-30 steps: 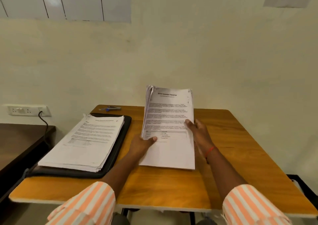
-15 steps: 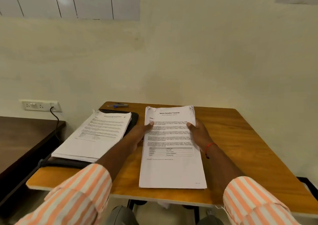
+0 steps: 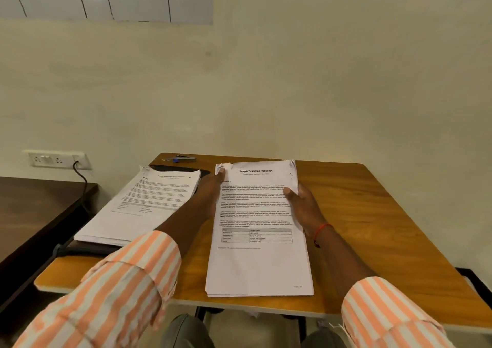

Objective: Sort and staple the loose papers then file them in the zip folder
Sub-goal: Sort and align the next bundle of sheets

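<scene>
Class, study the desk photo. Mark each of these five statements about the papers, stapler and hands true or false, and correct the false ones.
1. The middle stack is headed "Sample Education Transcript". True.
2. The stapler lies on that stack. False: it lies at the far edge of the table.
3. The left stack rests on a black folder. True.
4. Only the right hand touches the middle stack. False: the left hand holds it too.
5. The red band is on the left wrist. False: right wrist.
</scene>
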`<state>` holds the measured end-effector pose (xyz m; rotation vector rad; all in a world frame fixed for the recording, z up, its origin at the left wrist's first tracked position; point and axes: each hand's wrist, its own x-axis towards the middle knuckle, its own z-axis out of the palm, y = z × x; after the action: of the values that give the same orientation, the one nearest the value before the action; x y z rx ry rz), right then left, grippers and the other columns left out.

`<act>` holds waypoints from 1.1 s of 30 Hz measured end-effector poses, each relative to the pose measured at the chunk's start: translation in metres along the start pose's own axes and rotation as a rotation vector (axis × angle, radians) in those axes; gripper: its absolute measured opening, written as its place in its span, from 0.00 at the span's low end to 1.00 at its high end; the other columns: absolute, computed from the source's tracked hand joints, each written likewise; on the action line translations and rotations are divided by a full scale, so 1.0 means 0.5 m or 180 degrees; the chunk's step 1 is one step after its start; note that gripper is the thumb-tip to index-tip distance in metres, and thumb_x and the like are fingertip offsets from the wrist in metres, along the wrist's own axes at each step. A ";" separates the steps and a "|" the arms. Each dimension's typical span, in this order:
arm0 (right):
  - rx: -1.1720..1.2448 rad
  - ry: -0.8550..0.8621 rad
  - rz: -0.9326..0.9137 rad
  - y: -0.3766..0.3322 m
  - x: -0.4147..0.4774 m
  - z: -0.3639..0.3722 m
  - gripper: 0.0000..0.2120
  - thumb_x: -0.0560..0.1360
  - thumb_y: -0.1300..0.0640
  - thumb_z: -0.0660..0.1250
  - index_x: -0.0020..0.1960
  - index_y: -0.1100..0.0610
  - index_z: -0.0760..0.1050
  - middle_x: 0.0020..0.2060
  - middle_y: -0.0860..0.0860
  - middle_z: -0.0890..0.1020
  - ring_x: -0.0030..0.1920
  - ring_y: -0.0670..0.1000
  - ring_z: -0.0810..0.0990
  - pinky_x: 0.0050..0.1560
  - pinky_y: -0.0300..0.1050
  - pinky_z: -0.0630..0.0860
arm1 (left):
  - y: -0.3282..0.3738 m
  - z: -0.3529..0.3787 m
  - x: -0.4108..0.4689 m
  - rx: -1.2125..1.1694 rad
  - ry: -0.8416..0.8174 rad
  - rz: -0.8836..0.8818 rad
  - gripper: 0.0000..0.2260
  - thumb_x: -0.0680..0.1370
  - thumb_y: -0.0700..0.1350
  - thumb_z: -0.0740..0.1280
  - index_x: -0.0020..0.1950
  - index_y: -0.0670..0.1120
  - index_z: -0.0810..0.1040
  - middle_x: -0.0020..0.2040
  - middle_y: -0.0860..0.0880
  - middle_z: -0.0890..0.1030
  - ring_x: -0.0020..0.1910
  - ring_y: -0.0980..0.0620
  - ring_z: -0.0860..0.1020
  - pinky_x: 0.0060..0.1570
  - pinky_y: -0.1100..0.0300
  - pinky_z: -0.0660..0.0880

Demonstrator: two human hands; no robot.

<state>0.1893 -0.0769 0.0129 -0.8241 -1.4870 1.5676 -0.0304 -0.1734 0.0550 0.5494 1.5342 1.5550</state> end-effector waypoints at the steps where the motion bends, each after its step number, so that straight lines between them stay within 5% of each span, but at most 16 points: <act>1: -0.0025 0.0018 0.0030 0.003 0.000 0.003 0.15 0.83 0.60 0.61 0.69 0.58 0.72 0.60 0.56 0.83 0.60 0.57 0.82 0.61 0.57 0.79 | -0.001 0.001 -0.001 -0.0005 0.0029 -0.0036 0.12 0.84 0.52 0.62 0.60 0.45 0.77 0.50 0.43 0.85 0.47 0.43 0.85 0.41 0.49 0.81; 13: -0.0412 0.0132 0.0047 0.015 0.017 0.010 0.13 0.83 0.54 0.61 0.66 0.53 0.74 0.56 0.51 0.85 0.58 0.55 0.83 0.59 0.56 0.80 | -0.019 0.006 -0.006 0.0011 0.0230 0.0076 0.12 0.85 0.52 0.59 0.62 0.46 0.75 0.50 0.45 0.84 0.44 0.47 0.84 0.35 0.53 0.80; 16: -0.0418 0.0369 -0.0421 -0.022 0.003 0.019 0.09 0.84 0.57 0.61 0.62 0.53 0.76 0.54 0.50 0.84 0.57 0.52 0.83 0.49 0.41 0.81 | 0.003 0.016 -0.020 0.0204 0.0250 0.0635 0.16 0.86 0.53 0.58 0.67 0.45 0.74 0.50 0.46 0.84 0.44 0.49 0.84 0.37 0.57 0.79; 19: -0.0372 0.0546 -0.1058 -0.093 -0.012 0.034 0.07 0.84 0.57 0.61 0.60 0.54 0.75 0.52 0.48 0.83 0.54 0.46 0.83 0.47 0.36 0.79 | 0.052 0.037 -0.050 0.0420 0.0347 0.1663 0.22 0.85 0.56 0.59 0.77 0.48 0.67 0.64 0.47 0.79 0.58 0.52 0.81 0.51 0.58 0.80; 21: -0.0309 0.0577 -0.1454 -0.137 -0.022 0.045 0.06 0.84 0.58 0.61 0.59 0.56 0.73 0.51 0.48 0.82 0.51 0.41 0.82 0.47 0.35 0.78 | 0.084 0.046 -0.078 0.0449 0.0483 0.2349 0.18 0.85 0.54 0.59 0.71 0.46 0.71 0.58 0.51 0.80 0.51 0.66 0.80 0.47 0.66 0.77; 24: -0.0201 0.0591 -0.1757 -0.168 -0.034 0.057 0.05 0.83 0.58 0.61 0.59 0.53 0.72 0.50 0.48 0.81 0.49 0.40 0.82 0.46 0.36 0.79 | 0.106 0.053 -0.093 0.0510 0.0530 0.2969 0.10 0.86 0.50 0.58 0.62 0.46 0.71 0.44 0.55 0.78 0.39 0.64 0.79 0.38 0.64 0.78; 29: -0.0206 0.0601 -0.1518 -0.088 -0.040 0.060 0.08 0.83 0.56 0.61 0.62 0.48 0.71 0.56 0.51 0.82 0.56 0.51 0.83 0.49 0.45 0.83 | 0.033 0.039 -0.063 0.0748 0.0507 0.2878 0.02 0.85 0.53 0.58 0.57 0.58 0.69 0.48 0.51 0.80 0.45 0.53 0.82 0.43 0.44 0.82; 33: -0.0173 0.0597 -0.1515 -0.089 -0.046 0.064 0.08 0.83 0.56 0.61 0.60 0.45 0.72 0.56 0.50 0.83 0.55 0.49 0.84 0.49 0.43 0.82 | 0.013 0.029 -0.054 0.0737 0.0540 0.2866 0.02 0.85 0.54 0.58 0.56 0.60 0.69 0.49 0.50 0.80 0.47 0.55 0.83 0.42 0.52 0.84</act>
<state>0.1768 -0.1132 0.0587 -0.5731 -1.4608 1.0725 -0.0059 -0.1861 0.0703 1.4105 1.7082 2.1196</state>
